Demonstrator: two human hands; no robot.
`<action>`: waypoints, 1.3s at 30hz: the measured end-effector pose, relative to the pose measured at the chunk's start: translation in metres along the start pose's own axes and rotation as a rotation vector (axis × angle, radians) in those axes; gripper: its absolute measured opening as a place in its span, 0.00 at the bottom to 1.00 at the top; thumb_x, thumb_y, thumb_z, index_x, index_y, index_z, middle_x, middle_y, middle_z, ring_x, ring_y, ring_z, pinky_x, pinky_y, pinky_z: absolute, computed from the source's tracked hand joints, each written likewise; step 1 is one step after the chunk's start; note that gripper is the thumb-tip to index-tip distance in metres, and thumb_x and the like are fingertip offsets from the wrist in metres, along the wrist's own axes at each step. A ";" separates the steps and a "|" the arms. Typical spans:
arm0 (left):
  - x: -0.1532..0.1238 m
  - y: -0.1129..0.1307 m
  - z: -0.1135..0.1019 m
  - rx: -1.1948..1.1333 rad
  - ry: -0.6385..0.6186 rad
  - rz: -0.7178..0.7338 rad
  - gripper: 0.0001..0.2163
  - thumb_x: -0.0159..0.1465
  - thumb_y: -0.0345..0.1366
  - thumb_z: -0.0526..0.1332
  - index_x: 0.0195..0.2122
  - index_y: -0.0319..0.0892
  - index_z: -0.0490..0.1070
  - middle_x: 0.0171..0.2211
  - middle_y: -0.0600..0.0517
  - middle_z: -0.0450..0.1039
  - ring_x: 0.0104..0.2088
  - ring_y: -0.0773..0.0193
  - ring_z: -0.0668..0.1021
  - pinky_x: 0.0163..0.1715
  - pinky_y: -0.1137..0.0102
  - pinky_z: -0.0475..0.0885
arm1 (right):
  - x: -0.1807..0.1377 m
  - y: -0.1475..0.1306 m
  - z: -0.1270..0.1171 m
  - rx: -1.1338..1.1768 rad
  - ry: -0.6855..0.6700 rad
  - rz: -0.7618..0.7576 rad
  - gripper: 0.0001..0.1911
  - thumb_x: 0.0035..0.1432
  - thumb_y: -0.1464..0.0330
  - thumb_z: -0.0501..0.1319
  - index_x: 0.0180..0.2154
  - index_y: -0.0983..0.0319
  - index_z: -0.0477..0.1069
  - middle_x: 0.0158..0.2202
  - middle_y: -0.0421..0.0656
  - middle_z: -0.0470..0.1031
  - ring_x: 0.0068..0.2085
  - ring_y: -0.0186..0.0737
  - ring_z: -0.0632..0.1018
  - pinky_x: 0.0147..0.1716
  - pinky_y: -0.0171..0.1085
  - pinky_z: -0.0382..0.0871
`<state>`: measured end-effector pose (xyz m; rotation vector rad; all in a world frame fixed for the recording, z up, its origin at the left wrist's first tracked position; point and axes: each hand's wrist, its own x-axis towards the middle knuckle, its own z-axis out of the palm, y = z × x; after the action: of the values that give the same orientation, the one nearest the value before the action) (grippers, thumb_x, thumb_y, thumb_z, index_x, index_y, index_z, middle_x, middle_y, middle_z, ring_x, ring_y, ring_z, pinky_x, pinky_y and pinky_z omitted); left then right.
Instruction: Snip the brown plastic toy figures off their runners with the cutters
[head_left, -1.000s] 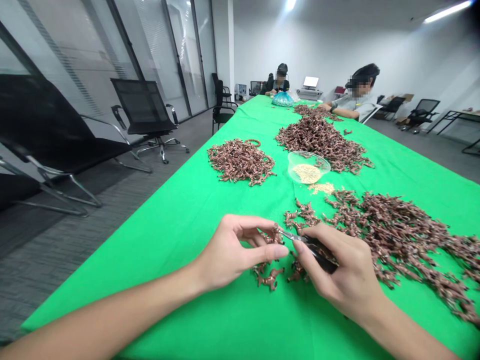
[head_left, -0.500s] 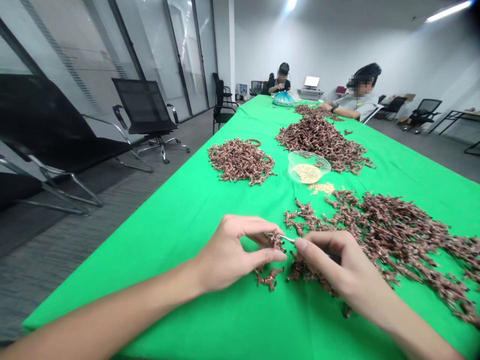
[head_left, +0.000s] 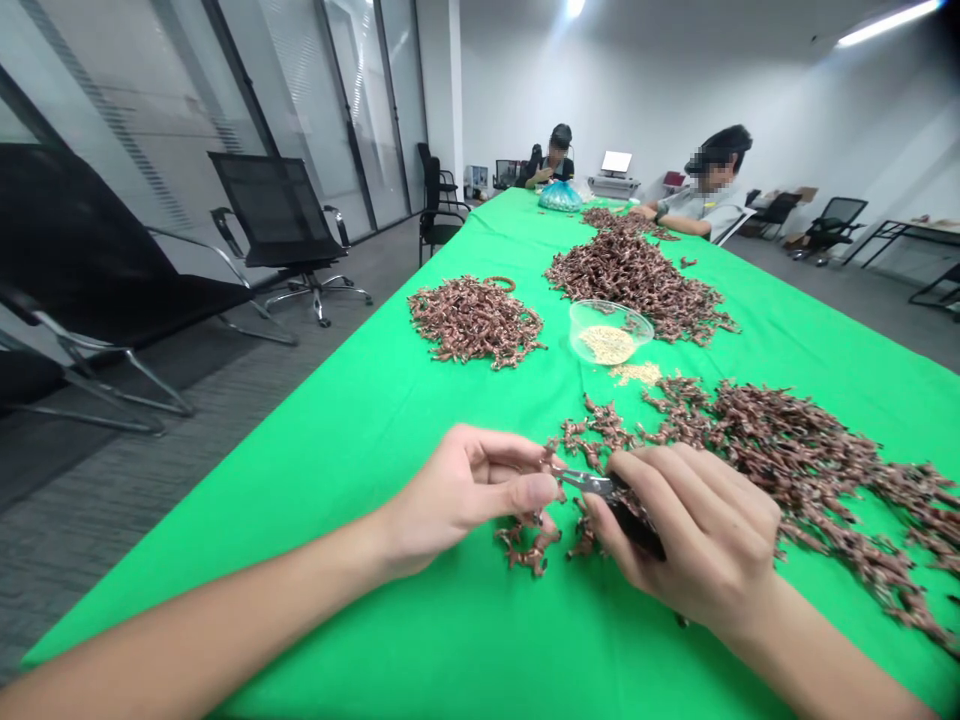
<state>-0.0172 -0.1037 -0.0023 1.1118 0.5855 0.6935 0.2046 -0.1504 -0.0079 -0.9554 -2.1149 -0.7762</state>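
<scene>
My left hand (head_left: 454, 497) pinches a small brown animal figurine (head_left: 550, 456) between thumb and fingers, mostly covered by them. My right hand (head_left: 694, 530) is wrapped round the black handles of a pair of pliers (head_left: 589, 482). The metal jaws reach to the figurine at my left fingertips; whether they grip it or a small part on it, I cannot tell. Just below my left hand, a few loose horse-like figurines (head_left: 534, 553) lie on the green cloth (head_left: 360, 480). More of them lie partly hidden under my right hand.
A wide pile of brown figurines (head_left: 795, 440) spreads at the right. Beyond stand a clear bowl of small yellowish pieces (head_left: 607, 345), with some spilled beside it, a left pile (head_left: 476, 322) and a larger far pile (head_left: 637, 280). Two people sit at the far end by a blue bag (head_left: 560, 195).
My right hand has turned over and closed round the pliers, whose jaws and black handles now show. My left hand keeps the figurine nearly in place. The view has shifted slightly.
</scene>
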 end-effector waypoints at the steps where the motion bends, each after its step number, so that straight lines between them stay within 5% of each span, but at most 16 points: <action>1: 0.000 0.000 0.000 -0.011 -0.010 -0.003 0.14 0.55 0.38 0.73 0.36 0.34 0.77 0.27 0.48 0.80 0.27 0.65 0.82 0.29 0.75 0.76 | 0.000 0.000 0.000 -0.005 0.005 -0.006 0.18 0.52 0.65 0.70 0.41 0.70 0.73 0.32 0.51 0.78 0.31 0.45 0.76 0.29 0.42 0.68; 24: 0.000 0.001 -0.001 0.050 -0.023 -0.028 0.14 0.57 0.40 0.71 0.35 0.32 0.78 0.29 0.47 0.77 0.26 0.65 0.79 0.28 0.72 0.75 | -0.002 -0.002 0.000 -0.054 0.033 -0.038 0.17 0.52 0.65 0.71 0.39 0.71 0.74 0.30 0.49 0.78 0.29 0.43 0.75 0.27 0.40 0.65; 30: -0.003 0.002 -0.003 0.487 0.077 0.219 0.13 0.55 0.36 0.73 0.39 0.36 0.80 0.33 0.48 0.78 0.30 0.66 0.78 0.32 0.72 0.74 | 0.003 -0.008 -0.001 0.372 -0.159 0.345 0.07 0.61 0.67 0.62 0.35 0.65 0.74 0.25 0.40 0.72 0.23 0.32 0.70 0.23 0.35 0.60; 35: -0.004 0.005 -0.001 0.738 0.077 0.402 0.13 0.57 0.37 0.72 0.40 0.33 0.81 0.30 0.48 0.77 0.28 0.66 0.76 0.33 0.70 0.72 | 0.012 -0.006 -0.009 0.782 -0.531 0.673 0.14 0.64 0.62 0.59 0.27 0.60 0.74 0.18 0.34 0.64 0.19 0.29 0.65 0.20 0.33 0.55; 39: -0.004 0.005 0.000 0.723 0.088 0.389 0.13 0.55 0.35 0.73 0.40 0.34 0.81 0.31 0.48 0.77 0.28 0.66 0.77 0.32 0.70 0.73 | 0.013 -0.003 -0.011 0.970 -0.616 0.829 0.17 0.63 0.59 0.60 0.25 0.61 0.73 0.17 0.33 0.59 0.19 0.29 0.61 0.18 0.33 0.51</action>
<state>-0.0204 -0.1051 0.0030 1.9087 0.7291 0.8967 0.1994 -0.1545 0.0077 -1.3788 -1.8697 0.9764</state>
